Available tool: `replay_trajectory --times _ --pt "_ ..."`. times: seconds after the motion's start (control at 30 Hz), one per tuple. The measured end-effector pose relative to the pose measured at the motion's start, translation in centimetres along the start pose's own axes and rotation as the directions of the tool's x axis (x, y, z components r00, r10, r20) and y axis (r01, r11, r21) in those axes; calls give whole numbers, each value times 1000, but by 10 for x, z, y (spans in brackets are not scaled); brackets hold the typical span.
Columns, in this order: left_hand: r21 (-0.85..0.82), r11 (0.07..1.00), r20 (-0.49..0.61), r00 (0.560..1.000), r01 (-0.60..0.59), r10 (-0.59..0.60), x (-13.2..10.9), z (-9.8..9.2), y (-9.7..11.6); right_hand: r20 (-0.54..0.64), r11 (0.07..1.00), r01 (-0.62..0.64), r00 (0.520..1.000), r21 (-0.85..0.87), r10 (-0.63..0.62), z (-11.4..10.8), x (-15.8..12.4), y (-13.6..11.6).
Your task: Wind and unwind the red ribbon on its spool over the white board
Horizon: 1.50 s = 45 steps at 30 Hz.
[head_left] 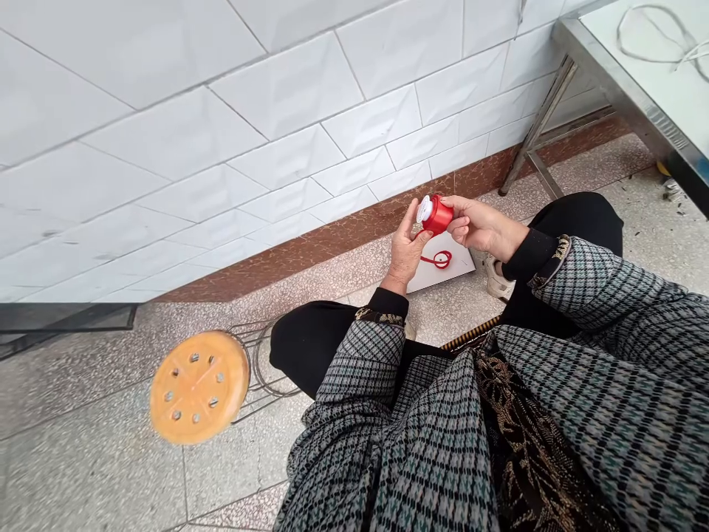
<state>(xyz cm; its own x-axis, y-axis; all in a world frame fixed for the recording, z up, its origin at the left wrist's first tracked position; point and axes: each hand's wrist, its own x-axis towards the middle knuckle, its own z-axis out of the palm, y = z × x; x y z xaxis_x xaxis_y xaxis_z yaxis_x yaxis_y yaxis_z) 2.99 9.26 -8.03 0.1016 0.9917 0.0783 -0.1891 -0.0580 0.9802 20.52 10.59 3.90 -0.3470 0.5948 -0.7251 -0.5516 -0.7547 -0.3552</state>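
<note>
My right hand (481,225) grips a red ribbon spool (436,215) with a white end face, held out in front of my knees. My left hand (407,250) is at the spool's left side, thumb and fingers pinched where the loose red ribbon end (440,259) comes off it. The ribbon curls down in a loop over a white box (450,275) that lies on the floor below both hands. Both arms are in checked grey sleeves with black cuffs.
An orange round stool (199,386) with a wire frame stands on the tiled floor to my left. A white tiled wall (249,133) runs ahead. A metal table (636,66) with a white cord on it stands at the upper right.
</note>
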Motion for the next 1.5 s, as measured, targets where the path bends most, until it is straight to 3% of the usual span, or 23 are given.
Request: replay_trajectory --times 0.23,0.47,0.6,0.73,0.87,1.07,1.27,1.5 --pt "-114 973 60 979 200 -194 -7 1 7 50 997 -76 996 4 76 -5 2 0" --pt "-182 966 38 983 182 -178 -5 3 6 47 996 -75 996 48 72 -1 0 2" --pt "-189 970 44 988 151 -145 -5 7 3 35 998 67 997 5 -67 -1 4 16" --pt "-193 968 23 987 159 -157 -7 14 2 -15 961 276 961 -27 -276 1 7 41" --pt "-200 962 -48 979 186 -199 -9 21 2 -35 939 342 939 -25 -343 4 10 56" --pt "-122 966 -183 951 228 -248 -7 22 2 -84 928 372 924 -19 -373 -2 16 33" --pt "-89 994 -109 992 56 -65 -7 19 10 -83 944 329 941 9 -327 -8 21 13" --pt "-235 947 -20 973 221 -232 -10 23 15 -7 961 272 962 59 -272 -10 23 6"
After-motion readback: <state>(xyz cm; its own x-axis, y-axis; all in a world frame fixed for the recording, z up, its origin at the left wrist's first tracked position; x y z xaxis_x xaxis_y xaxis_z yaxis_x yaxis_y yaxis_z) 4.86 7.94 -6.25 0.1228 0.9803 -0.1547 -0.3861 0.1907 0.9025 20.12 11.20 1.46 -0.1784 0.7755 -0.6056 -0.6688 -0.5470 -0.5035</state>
